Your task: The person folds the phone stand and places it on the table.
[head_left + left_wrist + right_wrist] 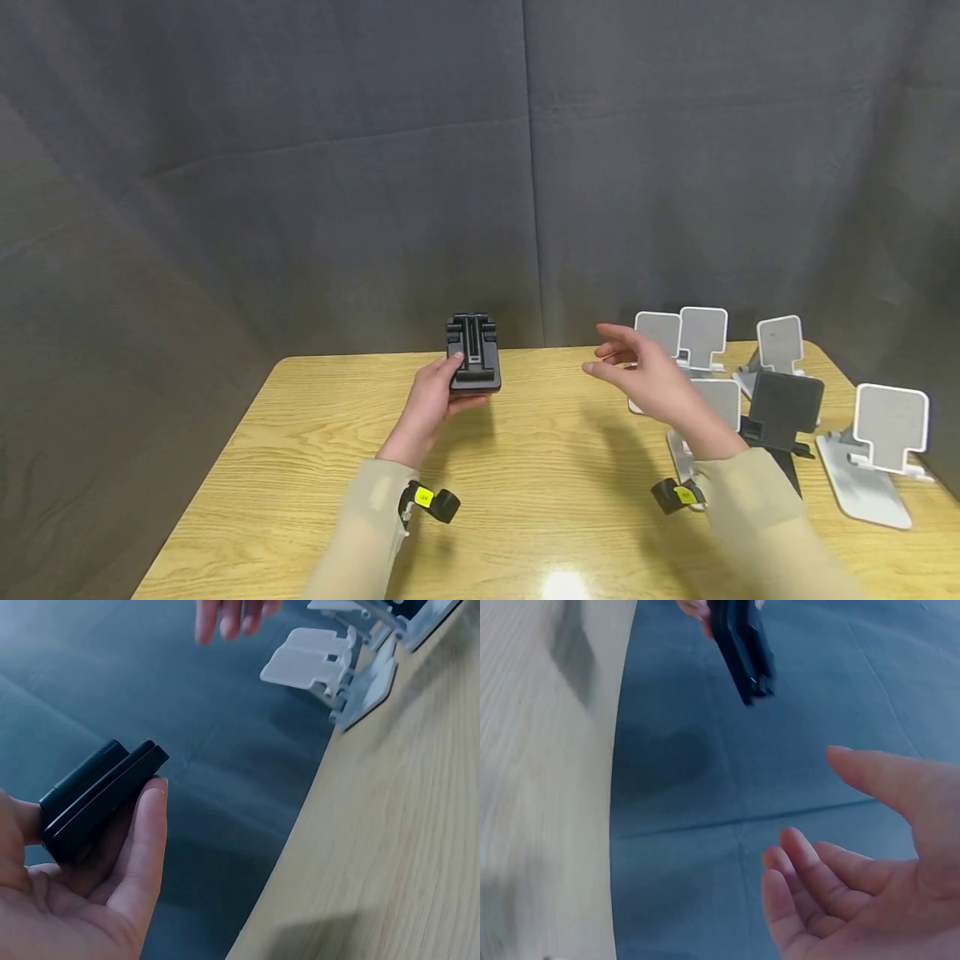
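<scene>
My left hand grips a black folded phone stand above the table, thumb on its near face and fingers beneath. The left wrist view shows the folded stand edge-on as a flat stack between thumb and fingers. To the right, my right hand hovers in the air with nothing in it, thumb and fingers apart. It is nearest to the white-framed stands. In the right wrist view the right hand has loosely bent fingers, apart from the black stand.
On the right of the wooden table stand several unfolded phone stands, white ones such as this stand and a black stand. Part of them is behind my right arm. A dark curtain hangs behind the table's back edge.
</scene>
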The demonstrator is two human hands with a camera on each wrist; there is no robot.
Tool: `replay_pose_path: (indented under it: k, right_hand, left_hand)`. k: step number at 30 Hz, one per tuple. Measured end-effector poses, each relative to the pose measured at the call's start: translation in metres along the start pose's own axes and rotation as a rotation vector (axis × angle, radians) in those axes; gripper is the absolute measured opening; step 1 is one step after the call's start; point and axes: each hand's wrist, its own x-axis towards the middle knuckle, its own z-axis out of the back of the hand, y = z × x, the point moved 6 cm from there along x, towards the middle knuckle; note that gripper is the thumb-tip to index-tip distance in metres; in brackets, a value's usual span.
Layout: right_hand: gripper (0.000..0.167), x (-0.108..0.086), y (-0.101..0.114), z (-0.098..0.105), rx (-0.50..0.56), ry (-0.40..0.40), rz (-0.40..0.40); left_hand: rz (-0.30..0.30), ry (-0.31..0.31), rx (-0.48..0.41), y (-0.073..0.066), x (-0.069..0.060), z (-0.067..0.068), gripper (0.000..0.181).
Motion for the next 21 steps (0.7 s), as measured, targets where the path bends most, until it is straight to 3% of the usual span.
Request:
replay_pose_path:
  k: [10, 21]
  right_hand:
    - [0.066, -0.01, -0.004, 0.024, -0.075, -0.041, -0.043]
    - [0.064, -0.022, -0.006, 0.049, -0.135, -0.105, -0.045]
  left_hand:
    - [0.036, -0.089, 0.0, -0.008, 0.006, 0.041, 0.046]
    - [0.045, -0.132, 0.024, -0.016, 0.003, 0.079, 0.049]
